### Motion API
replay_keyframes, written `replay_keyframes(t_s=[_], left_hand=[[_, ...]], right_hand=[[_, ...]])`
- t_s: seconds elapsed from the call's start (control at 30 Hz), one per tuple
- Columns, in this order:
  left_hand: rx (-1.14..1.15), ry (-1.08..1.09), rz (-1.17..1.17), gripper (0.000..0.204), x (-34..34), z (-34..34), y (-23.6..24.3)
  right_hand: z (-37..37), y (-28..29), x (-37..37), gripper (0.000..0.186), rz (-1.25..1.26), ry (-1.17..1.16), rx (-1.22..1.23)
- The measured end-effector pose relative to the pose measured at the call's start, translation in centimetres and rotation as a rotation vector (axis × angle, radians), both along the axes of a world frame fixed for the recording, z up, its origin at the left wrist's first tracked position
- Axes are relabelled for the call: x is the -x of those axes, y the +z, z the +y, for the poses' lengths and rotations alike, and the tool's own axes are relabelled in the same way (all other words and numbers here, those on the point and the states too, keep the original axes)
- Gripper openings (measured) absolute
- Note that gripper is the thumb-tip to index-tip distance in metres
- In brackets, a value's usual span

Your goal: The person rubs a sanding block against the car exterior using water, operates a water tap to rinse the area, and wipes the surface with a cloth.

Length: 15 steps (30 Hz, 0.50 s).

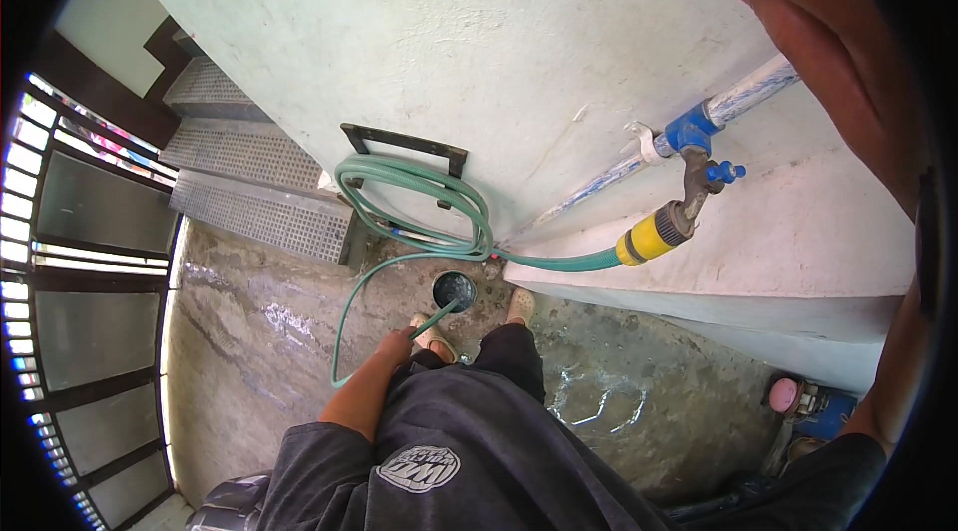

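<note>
My left hand [397, 343] is closed around a green garden hose [424, 326] low in front of me. The hose's end reaches into a small dark round bucket [439, 306], which has water in it. My right hand [788, 7] is raised close to the camera at the upper right. Its fingers look stretched out, partly cut off by the picture's edge, and I see nothing in them. Coils of the same hose [414, 172] hang on a dark wall bracket [399, 142]. A yellow and grey hose connector [654, 234] joins the hose to a tap with a blue handle [725, 172].
A blue-and-white pipe [748, 92] runs along the pale wall [449, 32]. Grey textured steps [254, 212] rise at the left beside a dark barred gate [100, 271]. The concrete floor [259, 351] has wet patches. A blue machine [823, 416] with a pink part stands at the lower right.
</note>
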<state>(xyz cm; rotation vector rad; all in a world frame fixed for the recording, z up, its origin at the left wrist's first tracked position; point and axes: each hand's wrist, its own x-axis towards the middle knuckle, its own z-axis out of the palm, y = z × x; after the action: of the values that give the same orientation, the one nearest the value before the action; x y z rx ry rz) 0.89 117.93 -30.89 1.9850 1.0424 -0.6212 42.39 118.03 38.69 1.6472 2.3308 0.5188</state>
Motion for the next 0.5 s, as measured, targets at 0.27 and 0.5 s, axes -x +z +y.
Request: replay_keyframes(t_s=[0.27, 0.5], left_hand=[[0.015, 0.009, 0.011, 0.049, -0.12, 0.02, 0.67], [0.002, 0.004, -0.006, 0.049, 0.01, 0.09, 0.42]], right_hand=[[0.02, 0.21, 0.14, 0.026, 0.000, 0.000, 0.003], [0.08, 0.37, 0.20, 0.026, 0.004, -0.002, 0.003]])
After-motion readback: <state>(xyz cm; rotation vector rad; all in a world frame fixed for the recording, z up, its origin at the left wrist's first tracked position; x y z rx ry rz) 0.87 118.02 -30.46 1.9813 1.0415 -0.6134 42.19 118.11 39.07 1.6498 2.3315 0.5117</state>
